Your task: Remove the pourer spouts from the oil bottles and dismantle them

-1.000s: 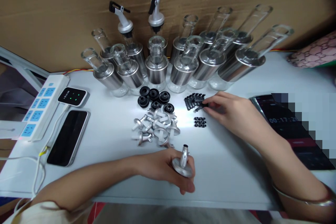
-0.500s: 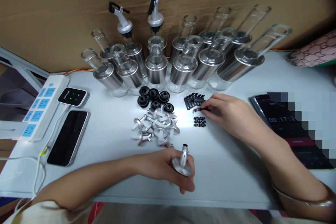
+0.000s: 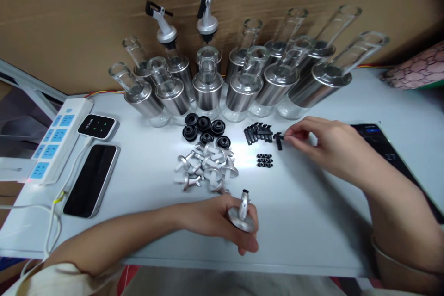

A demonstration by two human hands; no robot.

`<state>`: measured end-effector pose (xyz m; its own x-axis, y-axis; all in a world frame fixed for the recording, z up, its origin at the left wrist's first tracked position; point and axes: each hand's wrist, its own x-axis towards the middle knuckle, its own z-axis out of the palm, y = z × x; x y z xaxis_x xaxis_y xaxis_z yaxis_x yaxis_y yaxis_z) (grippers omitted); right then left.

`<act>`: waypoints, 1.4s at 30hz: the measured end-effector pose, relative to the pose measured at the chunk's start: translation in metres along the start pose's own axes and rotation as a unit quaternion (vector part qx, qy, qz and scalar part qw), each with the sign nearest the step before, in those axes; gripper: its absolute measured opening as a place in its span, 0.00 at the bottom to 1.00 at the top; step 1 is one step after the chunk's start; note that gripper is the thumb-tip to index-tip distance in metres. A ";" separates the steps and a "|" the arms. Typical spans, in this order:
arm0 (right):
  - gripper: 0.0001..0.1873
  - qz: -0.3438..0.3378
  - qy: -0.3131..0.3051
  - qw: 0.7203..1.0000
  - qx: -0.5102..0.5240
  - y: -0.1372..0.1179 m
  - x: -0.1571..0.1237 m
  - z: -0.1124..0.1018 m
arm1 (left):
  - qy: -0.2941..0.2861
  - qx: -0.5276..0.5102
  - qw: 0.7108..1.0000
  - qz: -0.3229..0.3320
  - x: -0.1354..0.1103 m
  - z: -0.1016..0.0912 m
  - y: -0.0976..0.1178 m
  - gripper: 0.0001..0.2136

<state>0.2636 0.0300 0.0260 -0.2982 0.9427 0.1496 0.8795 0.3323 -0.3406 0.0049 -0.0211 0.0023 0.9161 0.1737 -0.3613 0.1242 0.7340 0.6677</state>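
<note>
My left hand [image 3: 222,222] is closed around a silver bottle pourer [image 3: 242,215], whose spout points up with a black tip on it. Over the right part of the table, my right hand [image 3: 322,145] pinches one end of a small black lever [image 3: 279,142]. Just left of that lever lies a row of similar black levers [image 3: 257,133]. Below them sits a small block of black rings [image 3: 265,160]. Silver pourer tops [image 3: 210,166] with white tubes lie in a heap beyond my left hand. Behind the heap are several black stoppers [image 3: 204,123].
Glass bottles with metal sleeves [image 3: 208,90] stand along the cardboard back wall [image 3: 104,18]; two carry pourers with black levers. At left are a phone [image 3: 92,180], a Wi-Fi device [image 3: 97,126] and a power strip [image 3: 53,148]. Another phone [image 3: 390,155] lies partly behind my right arm.
My right hand has moved right, away from the row of black levers, with one lever at its fingertips. My left hand holds the pourer in the same place.
</note>
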 end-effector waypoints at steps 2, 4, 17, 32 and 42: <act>0.10 0.051 -0.022 0.998 0.006 -0.001 0.001 -0.002 | -0.001 -0.003 1.000 0.001 0.001 0.000 -0.001 0.23; 0.08 0.098 -0.066 0.993 0.006 -0.005 0.002 0.000 | 0.001 -0.003 1.000 0.000 0.001 0.000 -0.001 0.23; 0.15 0.143 -0.080 0.986 -0.022 -0.012 0.002 0.007 | 0.011 0.000 1.000 -0.015 -0.001 0.002 0.002 0.24; 0.17 0.136 -0.073 0.988 -0.016 -0.006 0.000 0.011 | 0.010 -0.017 1.000 -0.010 -0.001 0.001 0.001 0.24; 0.32 0.159 -0.054 0.986 -0.006 -0.006 0.001 0.014 | 0.012 -0.015 1.000 -0.016 -0.001 0.002 0.002 0.24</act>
<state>0.2529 0.0291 0.0150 -0.0439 0.9970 -0.0630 0.9393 0.0197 -0.3425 0.0050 -0.0208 0.0052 0.9023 0.1653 -0.3981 0.1415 0.7587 0.6359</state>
